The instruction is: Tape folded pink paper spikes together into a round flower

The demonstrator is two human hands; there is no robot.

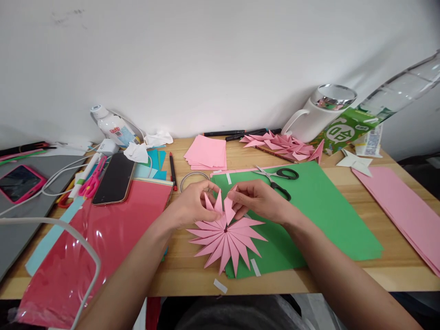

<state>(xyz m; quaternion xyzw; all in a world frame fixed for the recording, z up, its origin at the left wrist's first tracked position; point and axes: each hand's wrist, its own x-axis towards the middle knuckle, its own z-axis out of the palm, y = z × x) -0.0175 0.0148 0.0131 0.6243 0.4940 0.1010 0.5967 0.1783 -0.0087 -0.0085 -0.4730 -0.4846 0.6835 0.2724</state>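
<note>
A many-pointed pink paper star (223, 243) lies in front of me, partly over the wood and partly over the green paper (330, 215). My left hand (197, 201) pinches the star's far points between thumb and fingers. With thumb and fingertips my right hand (252, 199) grips a folded pink paper piece (229, 208) at the star's far edge. Whether that piece is joined to the star I cannot tell. Black-handled scissors (280, 175) rest on the green paper just beyond my right hand.
Folded pink pieces (285, 144) are heaped at the back, near a white mug (318, 114). Pink squares (208, 153) lie left of them. A phone (115, 178) and red plastic-wrapped paper (103, 243) are at left; long pink sheets (398, 206) at right.
</note>
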